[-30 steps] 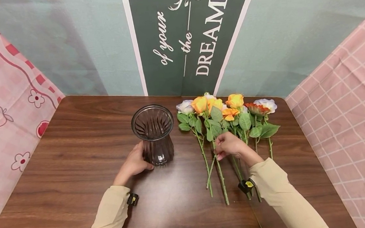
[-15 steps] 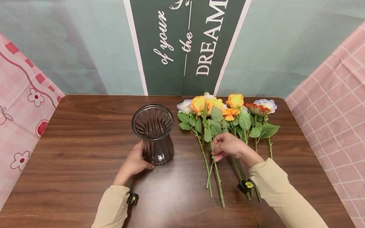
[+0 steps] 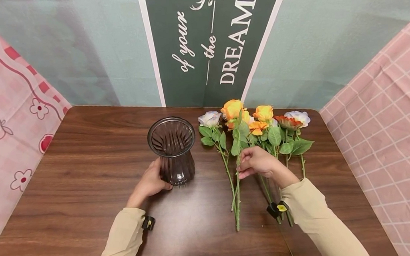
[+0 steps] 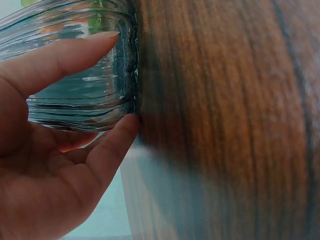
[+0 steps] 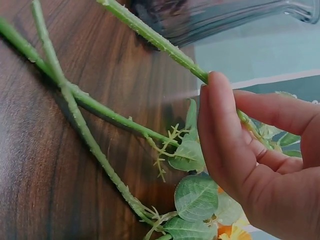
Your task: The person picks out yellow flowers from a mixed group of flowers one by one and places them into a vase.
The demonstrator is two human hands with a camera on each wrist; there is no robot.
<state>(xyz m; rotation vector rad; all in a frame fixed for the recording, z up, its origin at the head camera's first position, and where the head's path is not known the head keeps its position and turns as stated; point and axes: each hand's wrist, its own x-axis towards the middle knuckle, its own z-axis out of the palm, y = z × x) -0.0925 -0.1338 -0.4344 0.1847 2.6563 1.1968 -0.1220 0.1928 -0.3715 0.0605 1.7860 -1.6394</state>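
Observation:
A ribbed dark glass vase [image 3: 177, 168] with a flared rim stands upright on the table. Round its lower left side my left hand [image 3: 152, 180] holds it, the thumb across the glass and a fingertip by the base in the left wrist view. My right hand [image 3: 256, 163] pinches the green stem [image 5: 155, 37] of a yellow-orange rose [image 3: 232, 109]. In the right wrist view that stem is raised off the table, above two crossed stems [image 5: 62, 82] lying there. Part of the held stem is hidden behind my fingers.
A white-lilac rose [image 3: 210, 119] lies left of the held one. To the right lie several more flowers, among them a yellow rose [image 3: 263, 113], an orange-red bloom [image 3: 288, 122] and a pale lilac one [image 3: 298, 117]. Cloth backdrops enclose the wooden table [image 3: 84, 161].
The pinched rose has lifted from the bunch; its bloom has moved up and its stem end has swung left. My right hand has shifted slightly left. The left hand and vase stay put.

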